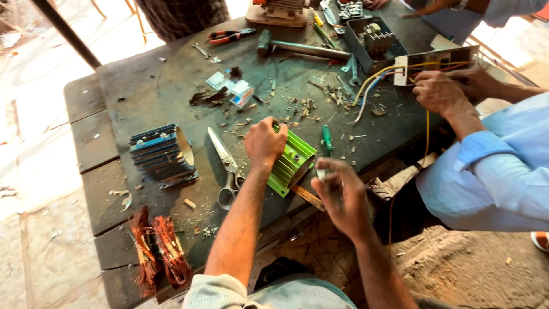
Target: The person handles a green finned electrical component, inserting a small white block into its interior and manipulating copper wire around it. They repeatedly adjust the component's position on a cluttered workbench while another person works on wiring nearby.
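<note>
The left hand (264,143) is clamped over the upper end of a green finned motor housing (291,161), pinning it near the front edge of the desk (143,91). The housing tilts, its long axis running from under that hand down and toward the right hand (338,191), which is just beside its lower open end. The right hand is curled around something small; what it is cannot be told. A green-handled screwdriver (326,138) lies just beyond the right hand. Scissors (227,166) lie just left of the left hand, a blue finned housing (160,154) farther left, and copper wire coils (157,252) nearer the person. Across the desk, another person's hands (440,91) work on a wired electrical box (437,63).
</note>
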